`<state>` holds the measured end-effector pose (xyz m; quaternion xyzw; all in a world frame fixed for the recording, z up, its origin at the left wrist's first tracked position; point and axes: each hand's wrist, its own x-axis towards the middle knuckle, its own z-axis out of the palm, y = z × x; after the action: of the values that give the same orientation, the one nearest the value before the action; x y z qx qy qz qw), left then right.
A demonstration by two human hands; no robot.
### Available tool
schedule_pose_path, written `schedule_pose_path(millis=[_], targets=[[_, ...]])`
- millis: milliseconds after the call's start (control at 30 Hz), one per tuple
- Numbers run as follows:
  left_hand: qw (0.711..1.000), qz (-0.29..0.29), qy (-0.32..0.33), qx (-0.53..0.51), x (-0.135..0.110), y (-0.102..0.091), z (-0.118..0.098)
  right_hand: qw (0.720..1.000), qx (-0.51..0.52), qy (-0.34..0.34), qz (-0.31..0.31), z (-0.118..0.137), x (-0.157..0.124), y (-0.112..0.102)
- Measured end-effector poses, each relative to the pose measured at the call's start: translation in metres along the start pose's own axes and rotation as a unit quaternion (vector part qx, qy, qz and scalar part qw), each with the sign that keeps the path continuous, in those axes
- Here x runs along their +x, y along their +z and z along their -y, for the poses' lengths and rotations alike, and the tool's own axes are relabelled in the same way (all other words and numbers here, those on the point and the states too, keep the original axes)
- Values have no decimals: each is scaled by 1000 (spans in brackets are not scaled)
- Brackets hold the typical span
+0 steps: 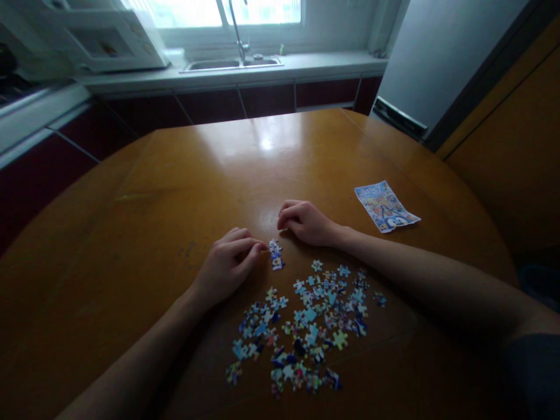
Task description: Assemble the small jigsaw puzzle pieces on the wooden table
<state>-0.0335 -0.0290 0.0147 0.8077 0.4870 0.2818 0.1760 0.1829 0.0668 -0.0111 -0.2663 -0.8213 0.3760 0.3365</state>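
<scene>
My left hand [230, 262] rests on the wooden table [184, 175], fingers curled, fingertips touching the left edge of a small joined cluster of puzzle pieces [275, 255]. My right hand [306, 221] lies just beyond that cluster, fingers curled under in a loose fist; nothing shows in it. A scatter of several loose, colourful puzzle pieces [306, 321] lies nearer to me, between my forearms.
A printed picture sheet [386, 205] lies on the table to the right. Beyond the table runs a counter with a sink and tap [236, 58] under a bright window. A microwave [105, 38] stands at the left, a grey fridge [437, 64] at the right.
</scene>
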Motion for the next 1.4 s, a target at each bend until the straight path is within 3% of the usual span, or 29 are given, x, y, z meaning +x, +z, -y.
schedule_pose_path(millis=[1400], targets=[[1000,4,-8,1,-1,1,-1,1000,-9,7,10,1,-1,-2]])
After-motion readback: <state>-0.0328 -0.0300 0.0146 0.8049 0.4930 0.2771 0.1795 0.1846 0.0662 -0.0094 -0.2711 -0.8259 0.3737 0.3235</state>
